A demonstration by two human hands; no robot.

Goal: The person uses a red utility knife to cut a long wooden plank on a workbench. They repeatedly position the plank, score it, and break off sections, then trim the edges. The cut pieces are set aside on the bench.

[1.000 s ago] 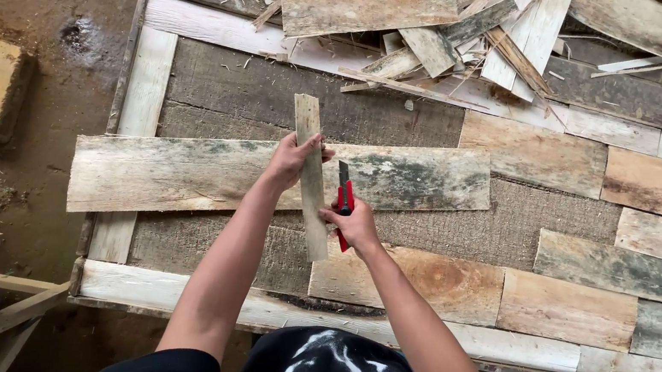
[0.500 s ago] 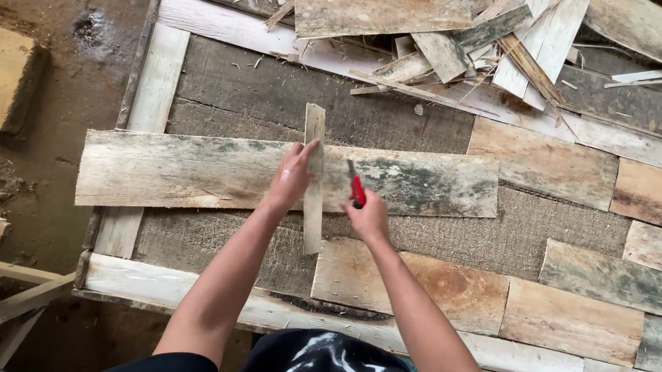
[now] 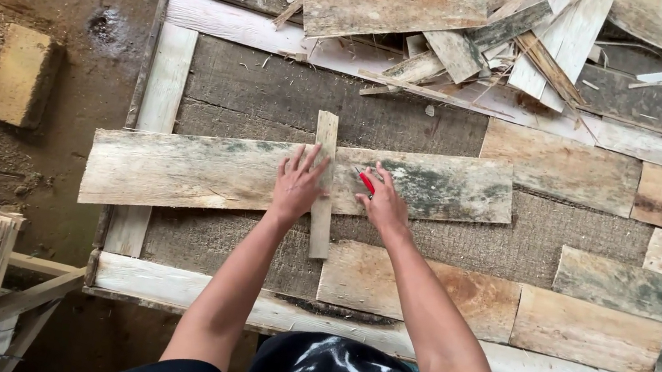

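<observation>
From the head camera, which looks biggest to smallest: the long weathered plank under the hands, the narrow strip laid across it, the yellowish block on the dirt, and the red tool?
1. Long weathered plank
2. Yellowish block, though it lies lower, so unsure against the strip
3. Narrow strip
4. Red tool, mostly hidden by the right hand

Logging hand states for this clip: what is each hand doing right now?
Left hand: open, flat on the narrow pale wooden strip.
Right hand: closed on a small red tool.
</observation>
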